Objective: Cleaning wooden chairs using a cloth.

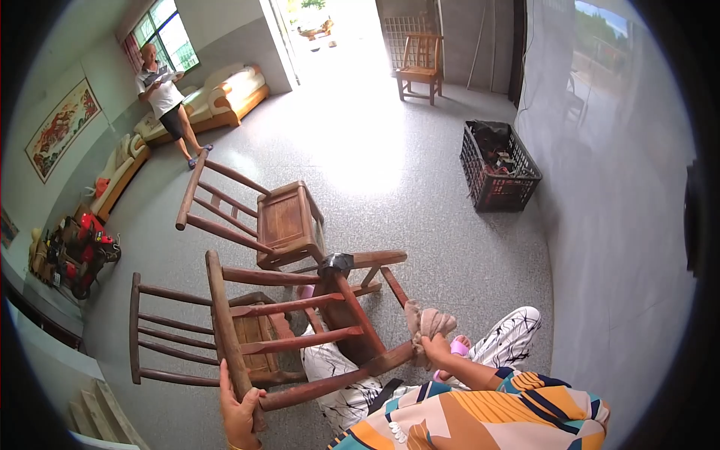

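Note:
A reddish-brown wooden chair (304, 305) lies tipped on its side across my lap, its backrest pointing left. My left hand (239, 408) grips the near end of its top back rail. In my right hand (436, 349) is a bunched pinkish-brown cloth (432, 322), pressed against the end of a chair leg. Black tape or plastic (336, 262) wraps a joint near the seat. Just beyond stands a second wooden chair (284, 219). A third wooden chair (136, 332) is behind the tipped one, its seat partly hidden by the slats.
A black plastic crate (500, 188) holding mixed items stands by the right wall. Another wooden chair (419, 70) is near the bright doorway. At the back left, a person (163, 95) stands holding papers beside a sofa (225, 101). A red wheeled machine (87, 253) sits at left.

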The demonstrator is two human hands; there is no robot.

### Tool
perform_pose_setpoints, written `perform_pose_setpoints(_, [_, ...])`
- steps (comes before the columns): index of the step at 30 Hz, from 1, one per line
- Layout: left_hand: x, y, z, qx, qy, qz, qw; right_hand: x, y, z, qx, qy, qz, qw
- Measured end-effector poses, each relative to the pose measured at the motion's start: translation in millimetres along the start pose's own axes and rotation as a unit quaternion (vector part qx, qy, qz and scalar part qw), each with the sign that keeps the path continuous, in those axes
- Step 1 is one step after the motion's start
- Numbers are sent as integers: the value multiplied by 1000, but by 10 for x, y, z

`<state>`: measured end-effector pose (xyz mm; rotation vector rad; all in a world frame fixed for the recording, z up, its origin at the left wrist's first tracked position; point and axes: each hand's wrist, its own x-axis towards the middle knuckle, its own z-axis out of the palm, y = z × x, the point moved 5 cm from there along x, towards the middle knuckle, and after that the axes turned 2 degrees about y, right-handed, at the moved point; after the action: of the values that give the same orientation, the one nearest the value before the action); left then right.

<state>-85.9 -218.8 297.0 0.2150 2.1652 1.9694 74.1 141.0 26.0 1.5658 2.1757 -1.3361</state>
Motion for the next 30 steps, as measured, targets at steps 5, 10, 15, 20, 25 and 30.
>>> perform_pose_setpoints(5, [3, 78, 103, -18, 15, -17, 1000, -185, -313, 353, 219, -175, 70, 958])
perform_pose_setpoints(10, [-139, 11, 102, -48, 10, -4, 999, -364, -993, 315, 453, -326, 45, 828])
perform_pose_setpoints(15, [-571, 46, 196, -13, 55, -57, 997, -703, -1390, -92, 483, -407, 22, 775])
perform_pose_setpoints(20, [-575, -286, -96, -25, 43, 12, 999, -516, -958, -47, 486, -334, -71, 804])
perform_pose_setpoints(25, [-451, -319, -254, 205, 36, 49, 977, -585, -721, -383, 495, -306, -27, 813])
perform_pose_setpoints(30, [-85, 542, 168, 335, -35, 106, 936, -405, -1231, -435, 444, -287, -166, 832])
